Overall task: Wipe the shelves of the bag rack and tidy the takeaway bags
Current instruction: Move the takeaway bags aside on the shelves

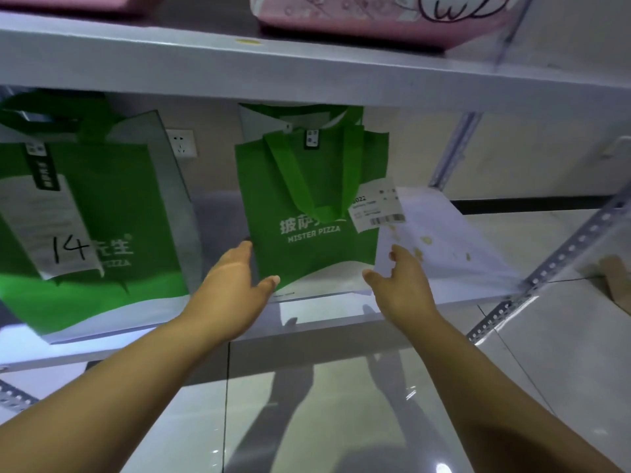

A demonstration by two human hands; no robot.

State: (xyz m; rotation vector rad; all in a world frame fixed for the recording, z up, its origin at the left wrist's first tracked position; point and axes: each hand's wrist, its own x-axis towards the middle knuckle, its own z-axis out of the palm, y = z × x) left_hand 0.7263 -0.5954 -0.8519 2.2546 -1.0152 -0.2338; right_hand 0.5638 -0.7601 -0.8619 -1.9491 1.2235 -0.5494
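A small green "Mister Pizza" takeaway bag [307, 206] stands upright on the white middle shelf [454, 268], its handles flopped forward and a receipt stuck to its right side. My left hand [235, 285] is at the bag's lower left corner, fingers straight, thumb touching the bottom edge. My right hand [399, 278] is at the lower right corner, fingers spread and relaxed beside the bag. A larger green bag [112, 216] with a slip marked "14" stands to the left on the same shelf.
Yellowish crumbs or stains [425, 240] dot the shelf right of the small bag. A pink bag [375, 18] sits on the upper shelf [205, 66]. Perforated metal uprights [560, 257] frame the rack's right side. A wall socket [182, 143] shows behind.
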